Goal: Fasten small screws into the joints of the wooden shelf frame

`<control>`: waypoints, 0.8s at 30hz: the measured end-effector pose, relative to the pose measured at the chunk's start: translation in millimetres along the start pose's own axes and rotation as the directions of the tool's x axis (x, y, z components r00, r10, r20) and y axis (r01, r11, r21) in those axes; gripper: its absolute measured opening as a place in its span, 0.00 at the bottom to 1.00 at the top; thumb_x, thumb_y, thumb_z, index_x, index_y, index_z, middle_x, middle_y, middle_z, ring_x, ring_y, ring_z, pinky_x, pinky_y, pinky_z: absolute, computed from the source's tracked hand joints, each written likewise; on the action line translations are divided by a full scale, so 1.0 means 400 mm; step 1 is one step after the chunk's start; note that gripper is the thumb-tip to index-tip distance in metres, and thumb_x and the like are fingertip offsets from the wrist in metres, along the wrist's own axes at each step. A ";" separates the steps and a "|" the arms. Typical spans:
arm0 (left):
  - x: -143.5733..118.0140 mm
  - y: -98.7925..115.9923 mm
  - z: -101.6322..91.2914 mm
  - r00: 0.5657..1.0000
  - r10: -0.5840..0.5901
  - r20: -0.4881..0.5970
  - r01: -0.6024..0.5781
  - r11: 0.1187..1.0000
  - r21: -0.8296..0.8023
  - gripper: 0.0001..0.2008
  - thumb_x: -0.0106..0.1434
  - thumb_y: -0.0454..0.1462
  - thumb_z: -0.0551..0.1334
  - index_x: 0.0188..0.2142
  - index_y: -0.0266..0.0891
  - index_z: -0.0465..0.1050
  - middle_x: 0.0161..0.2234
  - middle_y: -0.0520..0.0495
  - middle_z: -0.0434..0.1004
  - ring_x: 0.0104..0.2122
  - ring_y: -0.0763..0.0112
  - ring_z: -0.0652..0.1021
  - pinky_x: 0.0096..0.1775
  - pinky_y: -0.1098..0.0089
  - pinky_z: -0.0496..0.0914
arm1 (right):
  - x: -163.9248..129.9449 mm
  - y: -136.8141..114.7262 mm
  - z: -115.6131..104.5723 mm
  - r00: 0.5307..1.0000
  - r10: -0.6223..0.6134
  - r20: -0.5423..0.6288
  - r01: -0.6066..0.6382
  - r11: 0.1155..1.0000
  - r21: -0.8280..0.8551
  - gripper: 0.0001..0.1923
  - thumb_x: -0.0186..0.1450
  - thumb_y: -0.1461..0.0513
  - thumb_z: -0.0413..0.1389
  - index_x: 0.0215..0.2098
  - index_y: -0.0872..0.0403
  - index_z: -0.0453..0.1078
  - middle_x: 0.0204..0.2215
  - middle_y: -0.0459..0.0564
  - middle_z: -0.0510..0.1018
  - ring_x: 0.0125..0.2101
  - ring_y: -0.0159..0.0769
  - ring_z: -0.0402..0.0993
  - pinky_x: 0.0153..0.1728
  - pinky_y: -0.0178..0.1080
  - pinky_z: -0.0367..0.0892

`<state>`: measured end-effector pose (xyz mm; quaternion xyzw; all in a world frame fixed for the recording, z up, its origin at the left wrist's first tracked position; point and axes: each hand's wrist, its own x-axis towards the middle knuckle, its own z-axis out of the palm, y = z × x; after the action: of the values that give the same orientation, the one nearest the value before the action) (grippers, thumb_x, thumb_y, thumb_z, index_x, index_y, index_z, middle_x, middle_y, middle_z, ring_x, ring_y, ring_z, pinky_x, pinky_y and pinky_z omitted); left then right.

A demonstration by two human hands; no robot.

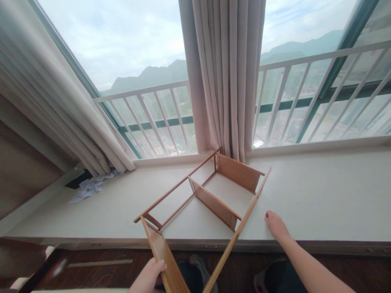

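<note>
A small wooden shelf frame (214,201) lies tipped on its side on the wide white window ledge (320,191), its near end jutting past the ledge's front edge. My left hand (148,276) grips the frame's nearest board at the bottom of the view. My right hand (276,224) rests on the ledge just right of the frame's long side rail, fingers together, holding nothing.
A beige curtain (227,77) hangs at the window's corner, touching the frame's far end. Another curtain (55,106) runs along the left. Crumpled papers (90,188) lie at the ledge's left end. White railings (305,101) stand outside. Dark wooden floor and my shoes (198,268) are below.
</note>
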<state>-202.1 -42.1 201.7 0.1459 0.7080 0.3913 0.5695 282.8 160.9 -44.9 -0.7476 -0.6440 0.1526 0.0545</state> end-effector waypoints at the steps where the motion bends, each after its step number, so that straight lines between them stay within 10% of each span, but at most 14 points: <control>1: 0.005 0.016 0.002 1.000 -0.006 0.028 0.005 0.999 0.033 0.13 0.55 0.41 0.64 0.40 0.42 0.70 0.36 0.41 0.80 0.37 0.50 0.83 0.37 0.46 0.79 | -0.002 0.003 -0.001 1.000 0.006 -0.004 -0.006 1.000 0.001 0.10 0.73 0.65 0.49 0.44 0.59 0.73 0.39 0.60 0.79 0.42 0.44 0.76 0.41 0.40 0.62; 15: 0.222 0.326 0.007 0.993 0.118 0.033 -0.118 0.861 0.495 0.09 0.52 0.35 0.61 0.34 0.40 0.68 0.30 0.46 0.77 0.31 0.61 0.79 0.26 0.67 0.75 | -0.029 0.011 0.012 0.993 0.041 -0.115 -0.039 0.999 0.025 0.14 0.74 0.67 0.45 0.44 0.57 0.73 0.42 0.58 0.78 0.44 0.45 0.74 0.44 0.40 0.61; 24: 0.359 0.515 0.036 0.971 0.236 0.034 -0.198 0.721 0.664 0.14 0.58 0.36 0.59 0.44 0.36 0.72 0.36 0.40 0.80 0.36 0.57 0.80 0.31 0.61 0.76 | -0.047 0.007 0.004 0.986 0.033 -0.164 -0.021 0.997 0.073 0.12 0.73 0.66 0.48 0.43 0.54 0.74 0.42 0.55 0.77 0.43 0.43 0.73 0.44 0.39 0.61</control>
<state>-282.4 191.2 250.0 0.4099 0.7932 0.1820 0.4119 282.6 141.8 -44.2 -0.7639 -0.6214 0.1138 0.1320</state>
